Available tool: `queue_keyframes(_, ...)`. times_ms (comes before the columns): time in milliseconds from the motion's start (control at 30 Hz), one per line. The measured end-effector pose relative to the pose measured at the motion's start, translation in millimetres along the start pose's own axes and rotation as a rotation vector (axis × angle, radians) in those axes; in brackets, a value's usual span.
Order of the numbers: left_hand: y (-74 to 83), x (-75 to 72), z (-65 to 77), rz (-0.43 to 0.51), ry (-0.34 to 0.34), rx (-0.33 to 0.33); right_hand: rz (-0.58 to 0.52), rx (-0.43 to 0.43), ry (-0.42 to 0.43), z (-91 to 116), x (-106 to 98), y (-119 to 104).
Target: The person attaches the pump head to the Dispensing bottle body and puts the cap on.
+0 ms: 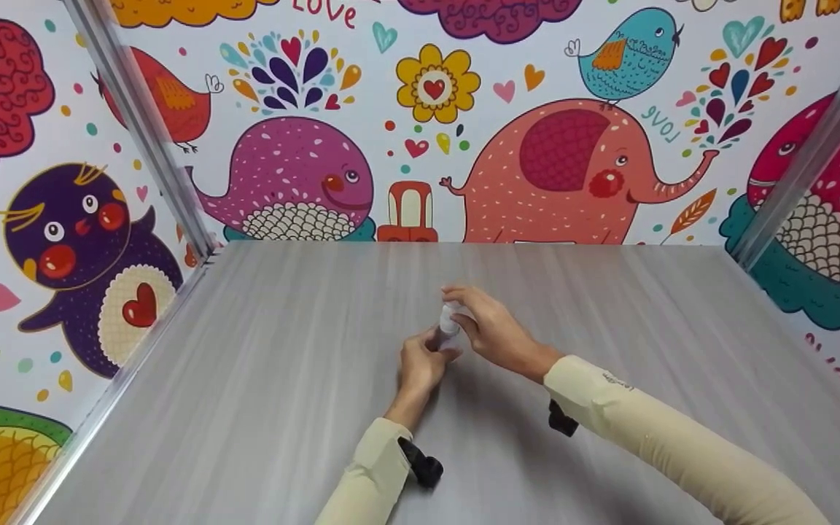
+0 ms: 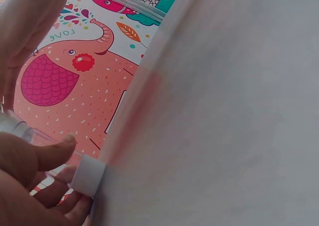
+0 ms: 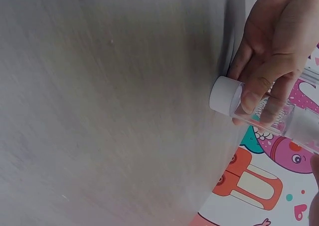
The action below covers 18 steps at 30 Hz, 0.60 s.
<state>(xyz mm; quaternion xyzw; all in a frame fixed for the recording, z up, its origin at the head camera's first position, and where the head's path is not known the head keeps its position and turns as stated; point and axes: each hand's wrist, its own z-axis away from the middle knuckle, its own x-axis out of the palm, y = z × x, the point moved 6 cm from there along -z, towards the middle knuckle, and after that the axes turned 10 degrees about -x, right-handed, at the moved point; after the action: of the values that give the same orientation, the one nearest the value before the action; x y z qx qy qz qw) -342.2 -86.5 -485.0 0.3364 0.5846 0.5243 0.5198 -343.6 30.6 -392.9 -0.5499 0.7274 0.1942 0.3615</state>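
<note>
A small clear plastic bottle (image 1: 448,321) stands near the middle of the table between both hands. Its lower end is a white band (image 3: 225,95), right at the tabletop; a frosted section (image 3: 304,125) shows higher up. My left hand (image 1: 420,363) grips the clear lower body, thumb on one side and fingers on the other. At the upper end, my right hand (image 1: 496,332) holds the top between thumb and fingers, which partly hide it. In the left wrist view the right hand (image 2: 25,31) arches above the bottle's upper part.
The grey wood-grain table (image 1: 281,350) runs back to a wall (image 1: 383,146) printed with cartoon animals. Metal posts (image 1: 150,131) rise at the back corners. Black straps (image 1: 424,467) hang below both cream sleeves.
</note>
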Motion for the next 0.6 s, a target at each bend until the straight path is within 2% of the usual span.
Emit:
queue_keyframes(333, -1.6, 0.2, -0.8, -0.032, 0.008, -0.007, 0.000, 0.015, -0.027, 3.3, 3.8, 1.5)
queue_keyframes(600, 0.4, 0.9, -0.6, 0.001, 0.014, 0.037, -0.014, 0.003, -0.034, 3.9, 5.9, 1.4)
